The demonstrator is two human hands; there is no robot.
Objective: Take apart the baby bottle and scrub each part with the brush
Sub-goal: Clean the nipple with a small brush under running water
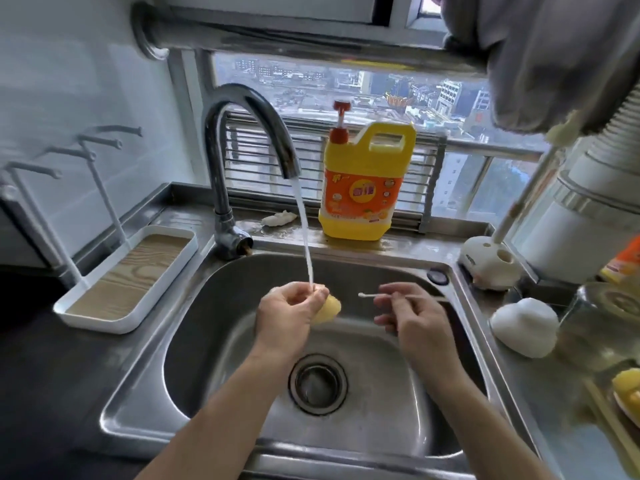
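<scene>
My left hand grips a small yellowish bottle part, likely the nipple, over the steel sink. The stream from the tap falls right onto the top of that part. My right hand pinches a thin white brush with a small tip that points left toward the yellow part, a short gap away. A white dome-shaped bottle cap lies on the counter to the right. A clear bottle body stands beside it, blurred.
A yellow dish-soap jug stands behind the sink on the sill. A white drying rack with pegs sits left. A white brush holder with a long-handled brush stands right. The drain is below my hands.
</scene>
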